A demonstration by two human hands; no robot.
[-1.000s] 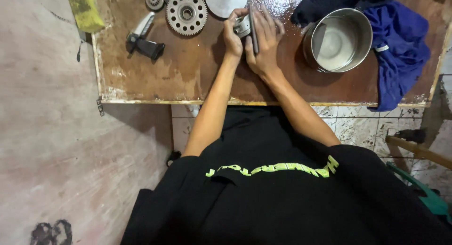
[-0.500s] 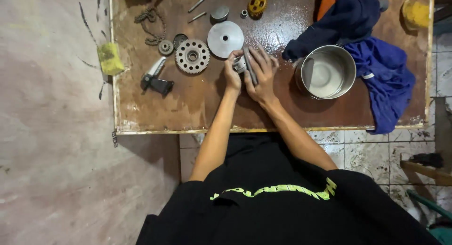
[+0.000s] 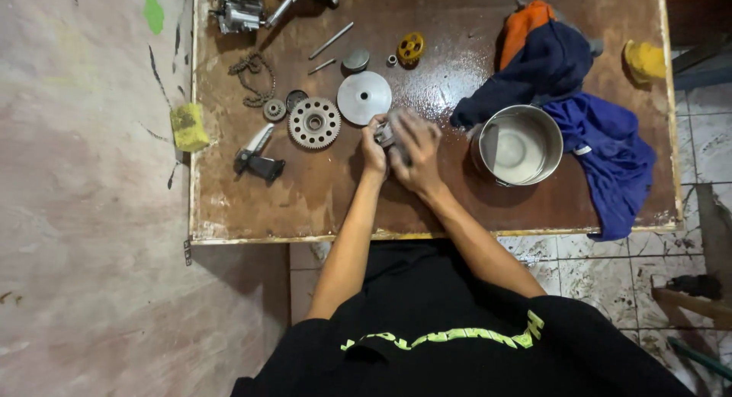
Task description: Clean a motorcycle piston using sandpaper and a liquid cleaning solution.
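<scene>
Both hands are bunched together over the middle of the brown wooden surface point(image 3: 320, 206), working on one small grey metal part point(image 3: 386, 132). That part sits right between them: the left hand point(image 3: 374, 149) has its grip wrapped on the part's left side, and the right hand point(image 3: 415, 149) is draped over the top and right with fingers closed around it, so most of it is hidden and I honestly can't tell what shape it is.

Using the part as the landmark: a flat silver disc point(image 3: 364, 98) lies just up and left of it, close to the left hand's knuckles. Further left is a toothed gear point(image 3: 313, 123), and beyond that a small sprocket point(image 3: 274, 109) with a loop of chain point(image 3: 258, 77) above it. A black-handled tool point(image 3: 258, 159) lies well to the left, slightly lower. To the right of the part stands a steel pot point(image 3: 518, 145), near the right hand but not touching. Blue cloth point(image 3: 610, 153) is piled past the pot, and a yellow gear point(image 3: 411, 48) sits well above the part.
</scene>
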